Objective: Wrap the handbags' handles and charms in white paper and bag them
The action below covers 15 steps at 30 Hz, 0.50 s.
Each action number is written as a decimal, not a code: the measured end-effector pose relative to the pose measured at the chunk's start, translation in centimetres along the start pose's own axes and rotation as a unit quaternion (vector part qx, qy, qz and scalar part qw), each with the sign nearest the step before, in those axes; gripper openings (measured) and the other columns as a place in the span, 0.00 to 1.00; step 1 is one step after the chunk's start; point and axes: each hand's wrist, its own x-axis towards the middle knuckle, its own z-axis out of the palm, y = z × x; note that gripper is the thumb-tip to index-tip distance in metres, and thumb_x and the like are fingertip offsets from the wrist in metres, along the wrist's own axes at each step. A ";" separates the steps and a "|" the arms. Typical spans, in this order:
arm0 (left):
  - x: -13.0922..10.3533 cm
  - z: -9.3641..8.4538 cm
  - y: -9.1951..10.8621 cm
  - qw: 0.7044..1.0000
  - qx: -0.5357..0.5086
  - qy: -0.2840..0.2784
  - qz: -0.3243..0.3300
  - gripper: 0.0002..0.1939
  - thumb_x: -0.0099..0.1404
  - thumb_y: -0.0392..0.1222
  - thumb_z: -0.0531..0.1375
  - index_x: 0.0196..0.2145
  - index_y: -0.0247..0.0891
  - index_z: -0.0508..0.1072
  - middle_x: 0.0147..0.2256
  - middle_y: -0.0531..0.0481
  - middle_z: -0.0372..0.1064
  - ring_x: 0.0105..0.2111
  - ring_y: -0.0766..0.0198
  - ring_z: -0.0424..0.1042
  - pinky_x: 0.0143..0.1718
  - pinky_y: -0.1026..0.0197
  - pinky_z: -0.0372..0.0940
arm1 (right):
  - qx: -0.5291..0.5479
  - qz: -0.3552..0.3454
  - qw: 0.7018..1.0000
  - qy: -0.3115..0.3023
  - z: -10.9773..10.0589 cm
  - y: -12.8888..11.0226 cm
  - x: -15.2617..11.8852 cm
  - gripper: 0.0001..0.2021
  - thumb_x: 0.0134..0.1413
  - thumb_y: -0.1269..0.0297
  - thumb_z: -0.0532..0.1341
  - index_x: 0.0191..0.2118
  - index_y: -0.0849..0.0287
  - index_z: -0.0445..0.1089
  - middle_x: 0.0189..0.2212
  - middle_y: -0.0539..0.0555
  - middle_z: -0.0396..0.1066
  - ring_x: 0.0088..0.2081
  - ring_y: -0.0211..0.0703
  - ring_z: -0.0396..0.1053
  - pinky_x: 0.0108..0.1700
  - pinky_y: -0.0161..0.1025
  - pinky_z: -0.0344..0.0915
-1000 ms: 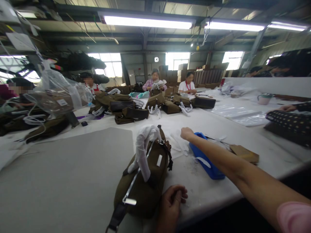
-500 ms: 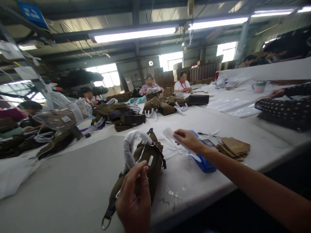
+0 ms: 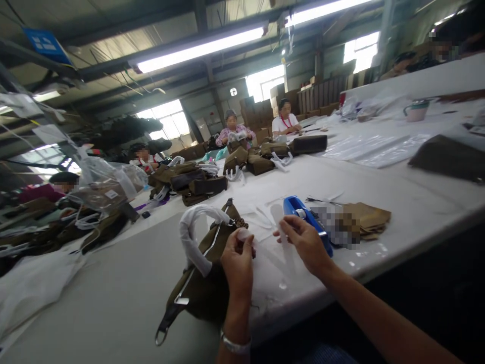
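Pinching white piece, left hand beside bag on worktop; right hand, farther right of bag, gripping pale strip. Strip, seemingly flimsy, could crease or slip if pinch loosens.

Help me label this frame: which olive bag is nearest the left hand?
The olive bag immediately beside the left hand, lying apart in the foreground; the other olive bags are heaped farther away.

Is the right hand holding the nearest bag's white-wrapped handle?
No, the right hand is over by the blue dispenser, apart from the white-wrapped handle.
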 end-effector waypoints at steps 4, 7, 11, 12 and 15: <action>3.7 3.4 -1.3 0.995 0.061 0.007 0.079 0.14 0.68 0.46 0.62 0.47 0.36 0.77 0.37 0.46 0.79 0.29 0.62 0.78 0.31 0.62 0.74 | 0.036 -0.009 0.999 0.031 -2.1 -0.4 0.4 0.26 0.53 0.38 0.65 0.44 0.56 0.64 0.38 0.56 0.78 0.27 0.41 0.75 0.31 0.38 0.74; 7.8 5.6 -1.0 0.990 0.080 0.018 0.113 0.12 0.68 0.43 0.61 0.45 0.35 0.78 0.42 0.41 0.79 0.36 0.57 0.80 0.43 0.54 0.75 | -0.058 -0.067 0.994 0.058 -3.5 -0.4 -0.1 0.22 0.59 0.41 0.62 0.45 0.56 0.69 0.31 0.53 0.77 0.21 0.39 0.71 0.25 0.36 0.70; 10.1 7.1 0.8 0.982 0.105 0.012 0.155 0.14 0.64 0.36 0.64 0.48 0.35 0.78 0.54 0.35 0.74 0.57 0.48 0.72 0.62 0.46 0.62 | -0.215 -0.211 0.949 0.091 -5.4 -0.3 -0.8 0.13 0.66 0.56 0.59 0.49 0.52 0.77 0.35 0.53 0.80 0.26 0.41 0.75 0.33 0.38 0.75; 9.5 7.1 1.3 0.982 0.102 -0.003 0.157 0.18 0.63 0.38 0.65 0.51 0.36 0.77 0.56 0.35 0.72 0.59 0.48 0.70 0.62 0.47 0.63 | -0.239 -0.252 0.934 0.085 -5.8 -0.2 -1.0 0.13 0.66 0.60 0.59 0.51 0.50 0.77 0.38 0.54 0.80 0.30 0.42 0.77 0.38 0.39 0.76; 5.6 6.2 2.5 0.991 0.004 -0.124 0.052 0.26 0.69 0.54 0.61 0.57 0.35 0.72 0.49 0.36 0.75 0.45 0.52 0.78 0.42 0.55 0.74 | -0.279 -0.337 0.897 0.055 -6.5 -0.1 -1.2 0.17 0.67 0.68 0.57 0.55 0.47 0.76 0.49 0.53 0.79 0.45 0.45 0.79 0.50 0.41 0.76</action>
